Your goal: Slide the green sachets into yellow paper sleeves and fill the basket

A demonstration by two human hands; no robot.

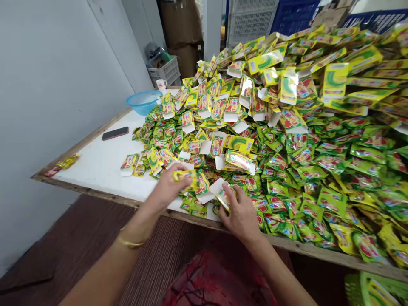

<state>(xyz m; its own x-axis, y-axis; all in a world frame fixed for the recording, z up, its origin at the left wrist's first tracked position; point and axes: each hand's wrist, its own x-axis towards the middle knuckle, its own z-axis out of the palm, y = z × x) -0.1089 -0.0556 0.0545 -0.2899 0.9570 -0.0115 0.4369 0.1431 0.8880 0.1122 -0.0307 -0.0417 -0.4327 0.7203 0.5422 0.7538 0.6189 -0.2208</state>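
My left hand (pixel 166 189), slightly blurred, pinches a small yellow piece of packaging (pixel 188 178), a box or a packet. At the table's front edge, my right hand (pixel 241 214) has its thumb and fingers around a small carton (pixel 224 199) with its white flap folded out. Between the hands lies another carton (pixel 203 185) with a red fruit print and a white flap. Under and around them are green-and-yellow sachets (pixel 196 207). More open-ended cartons (pixel 217 143) rest just beyond my hands.
A large heap of yellow cartons (pixel 288 85) and green sachets (pixel 331 199) covers the right side. On the white tabletop (pixel 95 170) lie a phone (pixel 115 133) and, farther back, a blue basin (pixel 143 101). A cup (pixel 161 84) and plastic crates (pixel 251 19) stand behind.
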